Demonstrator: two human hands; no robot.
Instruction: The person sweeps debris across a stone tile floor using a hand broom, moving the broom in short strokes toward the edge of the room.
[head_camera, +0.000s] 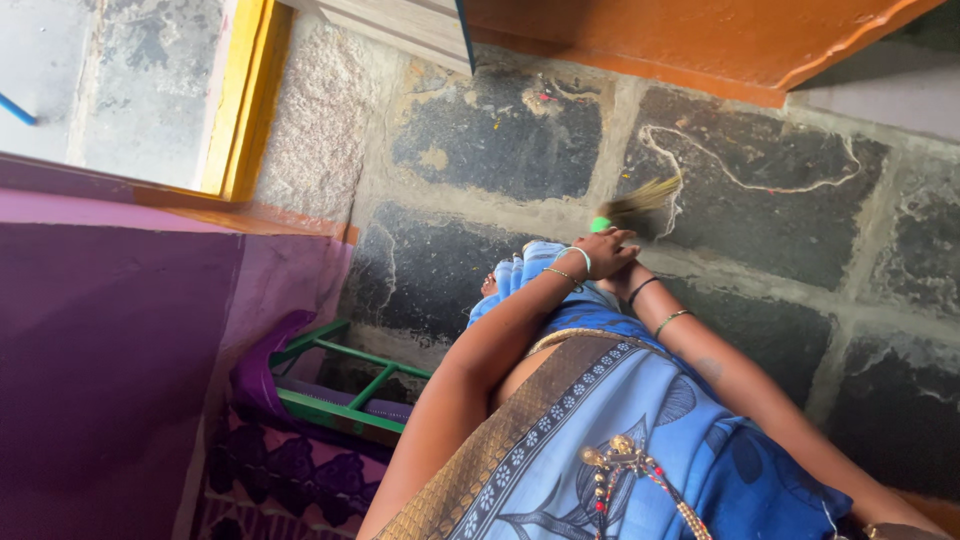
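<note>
A small broom with a green handle end (600, 224) and pale straw bristles (645, 195) is held low over the dark stone floor (500, 140). My left hand (606, 252), with white and gold bangles at the wrist, is closed around the broom just below the green end. My right hand (620, 284) lies directly under the left one and is mostly hidden by it; only its wrist, with a black and a green bangle, shows clearly. My blue patterned sari (640, 440) fills the lower middle, and the toes of one foot (489, 285) peek out beside it.
A purple wall (110, 350) takes up the left side. A green-framed purple stool (335, 395) lies tipped against it over a patterned cloth (280, 470). A yellow door frame (245, 100) and an orange ledge (700, 40) border the top. Chalk lines (760, 185) mark the floor.
</note>
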